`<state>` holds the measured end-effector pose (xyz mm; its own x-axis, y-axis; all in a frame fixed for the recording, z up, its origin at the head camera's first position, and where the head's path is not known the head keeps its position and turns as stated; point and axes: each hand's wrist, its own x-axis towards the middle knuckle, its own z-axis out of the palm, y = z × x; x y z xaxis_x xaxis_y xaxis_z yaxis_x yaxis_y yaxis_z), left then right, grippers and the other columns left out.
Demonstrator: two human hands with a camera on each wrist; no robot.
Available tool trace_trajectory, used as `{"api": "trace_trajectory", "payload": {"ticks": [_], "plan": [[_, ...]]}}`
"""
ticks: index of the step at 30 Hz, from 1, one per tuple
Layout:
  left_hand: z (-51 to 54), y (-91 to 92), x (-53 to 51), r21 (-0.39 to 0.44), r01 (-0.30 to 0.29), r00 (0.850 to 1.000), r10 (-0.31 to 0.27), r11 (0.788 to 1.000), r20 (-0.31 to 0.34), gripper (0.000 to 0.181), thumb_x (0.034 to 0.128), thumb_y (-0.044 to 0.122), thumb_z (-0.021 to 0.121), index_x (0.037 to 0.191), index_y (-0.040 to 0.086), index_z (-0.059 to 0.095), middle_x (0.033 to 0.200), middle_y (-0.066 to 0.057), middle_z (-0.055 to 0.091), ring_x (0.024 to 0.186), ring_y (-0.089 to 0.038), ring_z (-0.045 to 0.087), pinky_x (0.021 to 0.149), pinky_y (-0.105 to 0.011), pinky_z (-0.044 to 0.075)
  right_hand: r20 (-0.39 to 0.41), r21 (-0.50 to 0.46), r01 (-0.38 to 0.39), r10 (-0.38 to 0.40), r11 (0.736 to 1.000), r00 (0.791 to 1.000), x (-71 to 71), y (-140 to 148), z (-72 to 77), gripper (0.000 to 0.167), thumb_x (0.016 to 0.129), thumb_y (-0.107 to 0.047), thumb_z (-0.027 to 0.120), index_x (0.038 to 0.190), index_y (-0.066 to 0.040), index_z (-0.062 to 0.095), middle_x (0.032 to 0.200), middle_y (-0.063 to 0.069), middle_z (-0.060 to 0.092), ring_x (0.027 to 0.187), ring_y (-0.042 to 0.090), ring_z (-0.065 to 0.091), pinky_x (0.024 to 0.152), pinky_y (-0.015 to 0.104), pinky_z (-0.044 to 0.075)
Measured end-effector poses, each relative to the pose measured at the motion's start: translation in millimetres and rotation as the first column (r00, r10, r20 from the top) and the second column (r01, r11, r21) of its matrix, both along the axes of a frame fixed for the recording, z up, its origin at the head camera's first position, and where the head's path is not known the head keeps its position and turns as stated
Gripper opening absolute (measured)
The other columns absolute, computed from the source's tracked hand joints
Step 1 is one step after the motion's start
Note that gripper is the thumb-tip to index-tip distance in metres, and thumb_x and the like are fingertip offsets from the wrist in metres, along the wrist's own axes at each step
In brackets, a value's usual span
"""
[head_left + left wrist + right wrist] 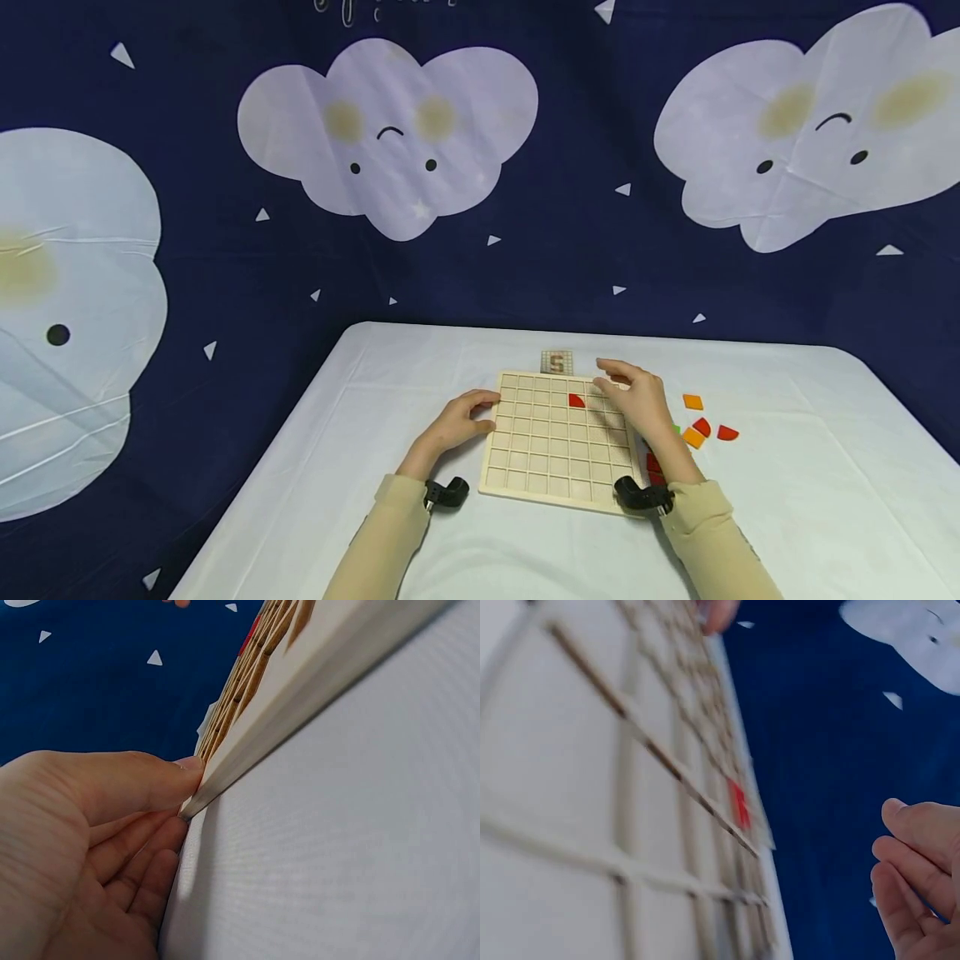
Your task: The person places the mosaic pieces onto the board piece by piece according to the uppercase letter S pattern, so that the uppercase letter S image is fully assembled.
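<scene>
A pale wooden grid board lies on the table, with one red quarter-round tile in a square near its far edge. At the board's left edge is my left hand, its thumb and fingertips touching the rim. The left fingers are loosely bent. Over the far right part of the board hovers my right hand, thumb and fingers apart. The right wrist view shows the right hand's fingers with nothing visible between them; the red tile lies beyond the near squares.
Behind the board sits a small gridded card with a figure like an S or 5. Loose tiles lie to the right: an orange square, a red quarter-round, and red squares partly hidden by the right forearm. A patterned cloth hangs behind.
</scene>
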<state>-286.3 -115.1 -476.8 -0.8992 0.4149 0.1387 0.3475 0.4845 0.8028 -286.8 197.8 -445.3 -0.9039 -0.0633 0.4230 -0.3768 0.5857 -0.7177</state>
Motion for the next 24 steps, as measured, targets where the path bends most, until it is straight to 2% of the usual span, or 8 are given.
{"api": "trace_trajectory", "payload": {"ticks": [4, 7, 9, 11, 15, 19, 21, 24], "plan": [[0.1, -1.2, 0.8, 0.002, 0.002, 1.000, -0.002, 1.000, 0.001, 0.046, 0.0835, 0.001, 0.067, 0.128, -0.001, 0.055, 0.128, -0.013, 0.054, 0.118, -0.027, 0.050, 0.101, -0.039, 0.041, -0.029, -0.017, 0.071, -0.072, 0.997, 0.997, 2.2, 19.1, 9.6, 0.038, 0.087, -0.020, 0.070, 0.121, -0.004, 0.064, 0.115, 0.015, 0.065, 0.102, 0.034, 0.061, 0.081, 0.044, 0.053], [0.1, -2.0, 1.1, 0.000, 0.002, 1.000, -0.002, 1.000, -0.003, 0.046, 0.0835, 0.001, 0.067, 0.128, -0.002, 0.055, 0.128, -0.013, 0.054, 0.118, -0.028, 0.050, 0.101, -0.039, 0.041, -0.037, -0.025, 0.122, -0.123, 0.992, 0.992, 4.1, 34.6, 14.9, 0.039, 0.086, -0.020, 0.071, 0.121, -0.004, 0.064, 0.114, 0.015, 0.065, 0.102, 0.033, 0.062, 0.079, 0.025, 0.053], [0.0, -2.3, 1.0, -0.001, 0.000, 1.000, 0.000, 1.000, -0.004, 0.046, 0.0835, 0.001, 0.067, 0.128, -0.002, 0.055, 0.128, -0.013, 0.054, 0.117, -0.027, 0.051, 0.100, -0.040, 0.041, -0.027, -0.031, 0.152, -0.153, 0.988, 0.988, 6.0, 45.0, 17.6, 0.040, 0.086, -0.021, 0.070, 0.121, -0.004, 0.064, 0.114, 0.015, 0.065, 0.102, 0.033, 0.062, 0.074, 0.012, 0.049], [-0.2, -2.5, 0.7, -0.001, -0.005, 1.000, 0.005, 1.000, -0.003, 0.046, 0.0833, 0.001, 0.067, 0.128, -0.002, 0.055, 0.128, -0.013, 0.054, 0.117, -0.027, 0.051, 0.101, -0.039, 0.041, -0.009, -0.042, 0.169, -0.170, 0.985, 0.985, 7.9, 55.7, 19.5, 0.041, 0.087, -0.024, 0.070, 0.122, -0.004, 0.063, 0.115, 0.016, 0.064, 0.102, 0.031, 0.062, 0.071, 0.004, 0.044], [-0.7, -2.3, 0.0, 0.003, -0.008, 1.000, 0.008, 1.000, -0.005, 0.046, 0.0830, 0.001, 0.068, 0.127, -0.001, 0.056, 0.128, -0.013, 0.054, 0.117, -0.027, 0.051, 0.100, -0.039, 0.041, 0.043, -0.099, 0.200, -0.197, 0.975, 0.979, 9.0, 80.3, 15.3, 0.046, 0.087, -0.031, 0.069, 0.125, -0.006, 0.062, 0.118, 0.013, 0.063, 0.098, 0.010, 0.063, 0.072, 0.004, 0.044], [-1.6, -1.0, -1.0, 0.001, -0.004, 1.000, 0.004, 1.000, -0.006, 0.045, 0.0832, 0.001, 0.068, 0.127, -0.001, 0.056, 0.127, -0.012, 0.055, 0.116, -0.026, 0.051, 0.100, -0.038, 0.041, 0.108, -0.173, 0.244, -0.228, 0.954, 0.968, 6.1, 108.2, -0.8, 0.049, 0.087, -0.036, 0.067, 0.128, -0.010, 0.060, 0.117, -0.006, 0.064, 0.091, -0.012, 0.055, 0.075, 0.002, 0.042], [-1.9, -0.3, -1.2, 0.002, -0.005, 1.000, 0.005, 1.000, -0.003, 0.045, 0.0832, 0.001, 0.068, 0.127, -0.001, 0.056, 0.127, -0.012, 0.055, 0.116, -0.026, 0.051, 0.100, -0.038, 0.041, 0.139, -0.166, 0.267, -0.246, 0.949, 0.959, 7.8, 117.8, -6.9, 0.048, 0.088, -0.035, 0.066, 0.129, -0.010, 0.059, 0.116, -0.007, 0.065, 0.088, -0.015, 0.053, 0.075, 0.002, 0.042], [-2.2, 0.3, -1.2, 0.002, -0.009, 1.000, 0.009, 1.000, 0.001, 0.045, 0.0831, 0.001, 0.068, 0.127, -0.001, 0.056, 0.127, -0.012, 0.055, 0.116, -0.026, 0.051, 0.100, -0.038, 0.041, 0.175, -0.131, 0.270, -0.246, 0.954, 0.954, 12.5, 125.6, -13.4, 0.047, 0.090, -0.030, 0.064, 0.130, -0.005, 0.057, 0.118, 0.002, 0.064, 0.087, -0.015, 0.051, 0.074, 0.004, 0.041]]}}
